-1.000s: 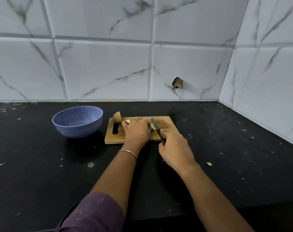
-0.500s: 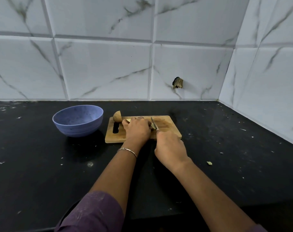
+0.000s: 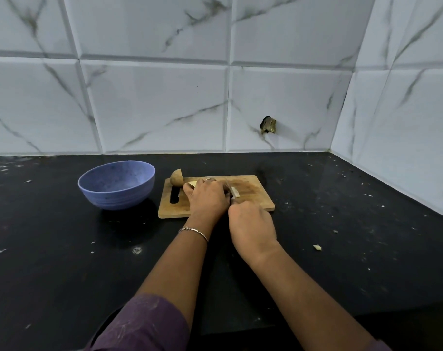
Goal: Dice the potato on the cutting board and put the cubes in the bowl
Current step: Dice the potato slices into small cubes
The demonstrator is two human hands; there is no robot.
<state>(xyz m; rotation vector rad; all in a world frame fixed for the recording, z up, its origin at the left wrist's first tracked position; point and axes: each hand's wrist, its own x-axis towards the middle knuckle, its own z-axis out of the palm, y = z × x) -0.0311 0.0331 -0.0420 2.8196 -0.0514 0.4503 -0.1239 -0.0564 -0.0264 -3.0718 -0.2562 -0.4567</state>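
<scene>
Beside blue bowl point(image 3: 116, 196) (bottom hidden): left fingers point(image 3: 202, 183) round potato point(image 3: 192, 184), right fingers point(image 3: 237, 211) round knife point(image 3: 229, 191).

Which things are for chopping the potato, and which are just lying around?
For the job:
cutting board, knife in the right hand, potato piece under the left hand, cut strip, spare potato half, blue bowl.

Just lying about:
pale scrap on the counter, dark stub in the wall tile.
</scene>
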